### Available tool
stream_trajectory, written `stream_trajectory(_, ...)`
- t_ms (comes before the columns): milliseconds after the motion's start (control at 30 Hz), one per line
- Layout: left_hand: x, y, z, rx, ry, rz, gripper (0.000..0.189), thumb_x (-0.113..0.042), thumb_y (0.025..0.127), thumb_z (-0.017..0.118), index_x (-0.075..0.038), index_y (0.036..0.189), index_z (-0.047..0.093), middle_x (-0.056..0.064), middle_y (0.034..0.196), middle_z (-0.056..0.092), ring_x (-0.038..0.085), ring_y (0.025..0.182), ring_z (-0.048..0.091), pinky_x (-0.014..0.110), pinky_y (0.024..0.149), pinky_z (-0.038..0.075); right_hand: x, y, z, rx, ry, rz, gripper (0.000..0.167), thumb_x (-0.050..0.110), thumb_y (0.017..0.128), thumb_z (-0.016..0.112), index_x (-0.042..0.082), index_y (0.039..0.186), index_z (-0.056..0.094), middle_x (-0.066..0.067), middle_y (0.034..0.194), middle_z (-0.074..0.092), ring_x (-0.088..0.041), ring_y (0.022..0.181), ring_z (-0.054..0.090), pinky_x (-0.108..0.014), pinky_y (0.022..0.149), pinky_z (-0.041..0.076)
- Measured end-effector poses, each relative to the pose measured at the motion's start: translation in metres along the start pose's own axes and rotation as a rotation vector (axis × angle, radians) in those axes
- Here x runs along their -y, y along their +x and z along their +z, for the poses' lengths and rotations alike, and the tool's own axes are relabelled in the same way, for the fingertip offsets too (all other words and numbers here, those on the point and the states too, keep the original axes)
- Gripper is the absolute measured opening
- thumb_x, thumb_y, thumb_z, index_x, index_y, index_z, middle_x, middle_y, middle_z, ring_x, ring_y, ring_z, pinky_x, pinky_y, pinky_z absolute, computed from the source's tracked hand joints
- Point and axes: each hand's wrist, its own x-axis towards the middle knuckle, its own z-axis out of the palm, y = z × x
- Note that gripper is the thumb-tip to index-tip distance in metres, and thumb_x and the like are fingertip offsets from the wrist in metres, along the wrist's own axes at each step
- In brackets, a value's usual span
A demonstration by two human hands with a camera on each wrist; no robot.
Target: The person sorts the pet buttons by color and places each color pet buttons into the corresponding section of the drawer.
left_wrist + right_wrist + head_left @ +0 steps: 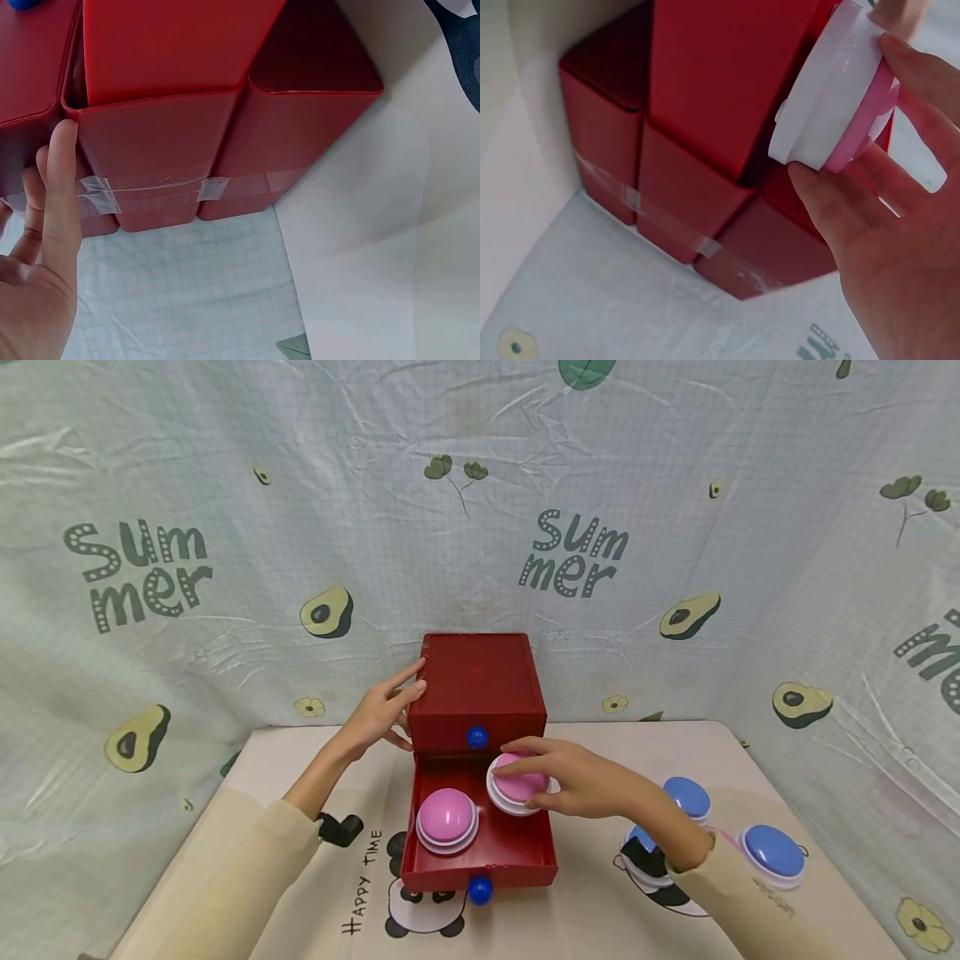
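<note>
At the lower red drawer (501,845), holding a glossy pink-domed, white-based push button (519,788) in the right grip (573,777); touching the cabinet (480,677) with the straight-fingered left grip (377,718).

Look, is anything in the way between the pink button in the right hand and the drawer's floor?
Nothing visible is. The other pink button sits off to the left, but the held button looks close to the right side of the open drawer.

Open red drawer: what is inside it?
One pink button sits in the drawer, at the front left. The right hand holds another pink button over the right side, hiding what lies beneath. The box above covers its far end.
</note>
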Motion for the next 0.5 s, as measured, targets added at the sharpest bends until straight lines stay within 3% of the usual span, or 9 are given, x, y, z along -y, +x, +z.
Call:
stream_trajectory(300, 0.000, -0.001, 0.000, -0.005, -0.006, -0.004, 0.061, -0.043, 0.107, 0.052, -0.037, 0.163, 0.030, 0.027, 0.136, 0.059, 0.022, 0.065, 0.072, 0.060, 0.066, 0.062, 0.000, 0.014, 0.011, 0.031, 0.004, -0.007, 0.051, 0.019, 0.091, 0.078, 0.023, 0.140, 0.067, -0.009, 0.152, 0.054, -0.031, 0.140, 0.053, -0.041, 0.102, 0.060)
stream_trajectory(500, -0.001, -0.001, 0.001, -0.010, 0.010, 0.000, 0.062, -0.043, 0.107, 0.052, -0.037, 0.164, 0.029, 0.027, 0.137, 0.059, 0.023, 0.065, 0.071, 0.052, 0.061, 0.064, -0.005, 0.021, 0.020, 0.033, 0.024, -0.017, 0.049, 0.017, 0.091, 0.077, 0.021, 0.139, 0.068, -0.010, 0.151, 0.055, -0.031, 0.140, 0.053, -0.040, 0.102, 0.060)
